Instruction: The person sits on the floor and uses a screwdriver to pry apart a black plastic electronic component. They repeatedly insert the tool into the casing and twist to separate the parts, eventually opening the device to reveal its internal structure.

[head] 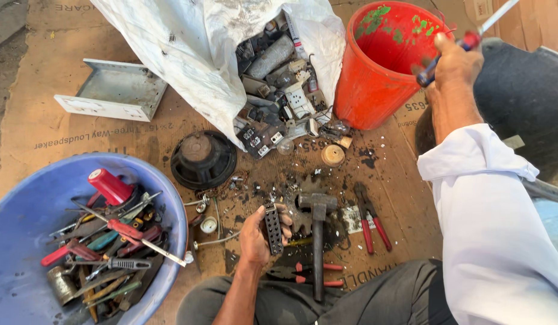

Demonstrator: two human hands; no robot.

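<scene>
Two hands are busy here. Our left hand [255, 238] is closed around a dark terminal strip [273, 229], fingers wrapped about its edge, holding it just above the cardboard [44, 129] beside the hammer [317, 241]. Our right hand [453, 60] is raised near the red bucket [375, 78], fist closed on a screwdriver [465, 42] with a red and blue handle, its shaft pointing up and away.

We judge the risks this way: the strip is gripped only by the fingers, so a slipping screwdriver tip could run into the palm. Loose bits and broken scraps lie all around the hammer and could prick a knee or hand. The red pliers [370, 219] sit close enough to be knocked aside.

As for containers, the blue basin [26, 204] holds a tangle of screwdrivers, pliers and a red can. The white sack [195, 54] spills sockets, switches and grey parts. The bucket's inside is mostly hidden; we see only green smears.
</scene>
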